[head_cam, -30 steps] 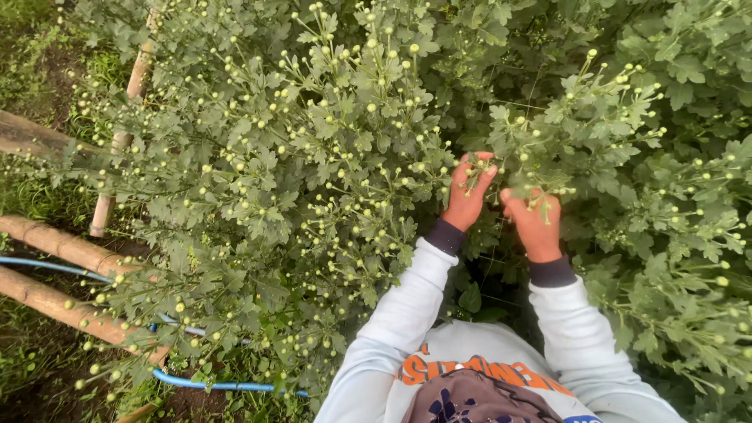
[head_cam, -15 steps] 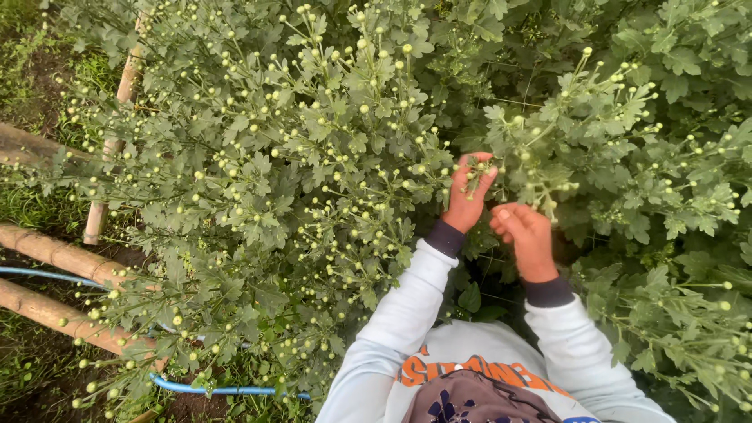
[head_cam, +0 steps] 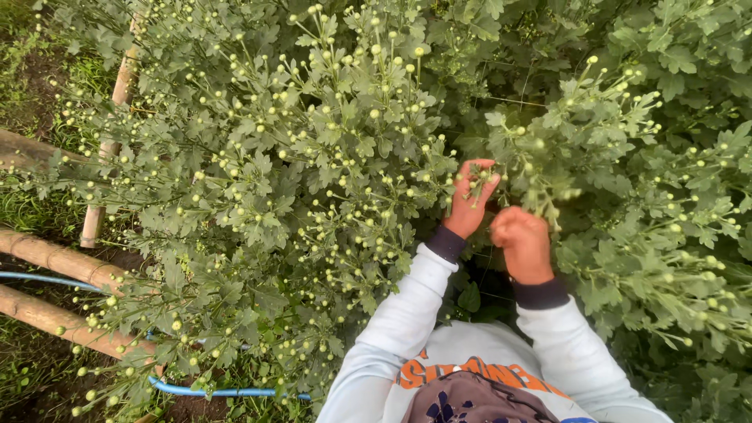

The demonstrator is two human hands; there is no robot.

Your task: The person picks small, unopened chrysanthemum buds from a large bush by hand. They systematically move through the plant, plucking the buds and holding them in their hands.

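Two hands are up in a thick bed of green plants (head_cam: 313, 157) covered in small round pale buds, far too many to count. The left hand (head_cam: 470, 200) is raised with its fingers curled around a small sprig of buds (head_cam: 479, 176), pinching it between the thumb and fingertips. The right hand (head_cam: 523, 241) sits just beside and a little lower, closed into a loose fist right under a leafy stem (head_cam: 540, 188); whether it actually grips anything I cannot tell, since the fingers are tucked away from view. The two hands are near each other but not touching. Both arms wear white sleeves (head_cam: 407, 305) with dark cuffs (head_cam: 446, 243), one on each wrist.

Off to the left edge of the plant bed, three bamboo poles lie across the ground: one upper (head_cam: 31, 149), two lower (head_cam: 55, 258), and one more pole (head_cam: 110, 125) stands upright among the stems. Two blue hoses show there as well, one (head_cam: 47, 279) running between the lower poles and one (head_cam: 219, 389) along the ground near the bottom.
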